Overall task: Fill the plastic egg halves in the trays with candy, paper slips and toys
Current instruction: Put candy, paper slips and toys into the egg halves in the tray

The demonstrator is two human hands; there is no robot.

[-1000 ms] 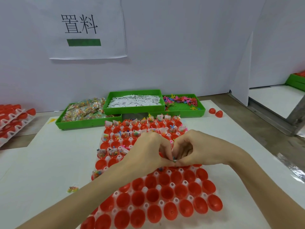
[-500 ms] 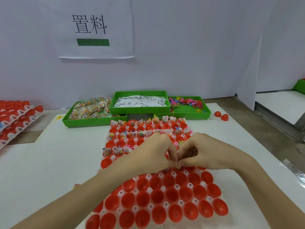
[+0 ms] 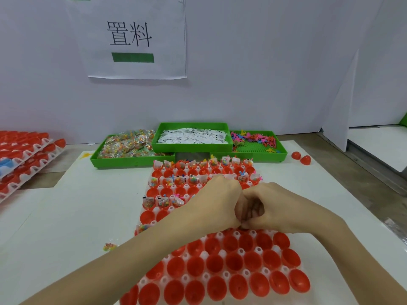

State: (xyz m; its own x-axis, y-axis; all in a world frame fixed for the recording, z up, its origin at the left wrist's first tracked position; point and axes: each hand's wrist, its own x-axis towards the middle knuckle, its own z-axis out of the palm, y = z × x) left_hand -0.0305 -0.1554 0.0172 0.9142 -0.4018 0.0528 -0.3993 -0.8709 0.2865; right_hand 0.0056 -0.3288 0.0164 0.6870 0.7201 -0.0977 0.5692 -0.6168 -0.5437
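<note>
— Where do we stand at the white counter (image 3: 72, 208)?

— We have the white egg tray (image 3: 220, 256) dead centre, its long axis running from 6 to 12 o'clock. The red egg halves (image 3: 233, 263) sit open side up. Bare counter lies at 9 o'clock and at 3 o'clock; the counter's right edge slants off toward 4 o'clock.

— And our hands?

— Our left hand (image 3: 217, 204) and right hand (image 3: 275, 208) meet knuckle to knuckle over the tray's middle, fingers curled in. What they pinch is hidden between the fingertips; we cannot tell whether either holds anything.

— The supplies?

— At 12 o'clock, three green bins touch side by side: the candy bin (image 3: 132, 160), the paper slip bin (image 3: 191, 148) raised above its neighbours, the toy bin (image 3: 273, 156). The far rows of halves carry candy packets, slips and toys; the near rows show only red plastic.

— What escapes us?

— Our forearms cover the tray's left middle. At 9 o'clock, stacked trays (image 3: 22, 157) are cut by the frame edge. One loose candy packet (image 3: 109, 246) lies at 8 o'clock, and two loose halves (image 3: 300, 157) at 2 o'clock.
</note>
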